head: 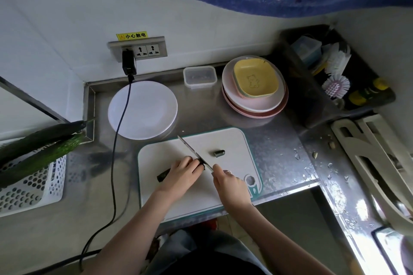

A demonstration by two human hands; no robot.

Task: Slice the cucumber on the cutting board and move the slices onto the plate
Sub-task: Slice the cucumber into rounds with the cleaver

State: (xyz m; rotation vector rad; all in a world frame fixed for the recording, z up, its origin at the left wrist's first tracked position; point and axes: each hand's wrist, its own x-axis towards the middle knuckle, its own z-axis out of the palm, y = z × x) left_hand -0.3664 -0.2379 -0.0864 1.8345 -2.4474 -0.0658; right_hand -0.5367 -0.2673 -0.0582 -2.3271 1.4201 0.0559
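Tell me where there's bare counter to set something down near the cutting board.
Bare steel lies between the white plate and cutting board, though the black cable crosses it. Right of the board is bare but wet. Crowded: the stacked plates and container behind.

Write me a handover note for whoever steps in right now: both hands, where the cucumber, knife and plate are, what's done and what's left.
Left hand: holds the cucumber down on the cutting board, fingers curled over it.
Right hand: grips the knife, blade at the cucumber's right end beside the left fingers.
Done: one cut end piece lies on the board, right of the blade.
White plate: behind the board to the left, no slices on it.
Left: slice the rest of the cucumber, then move the slices onto the plate.
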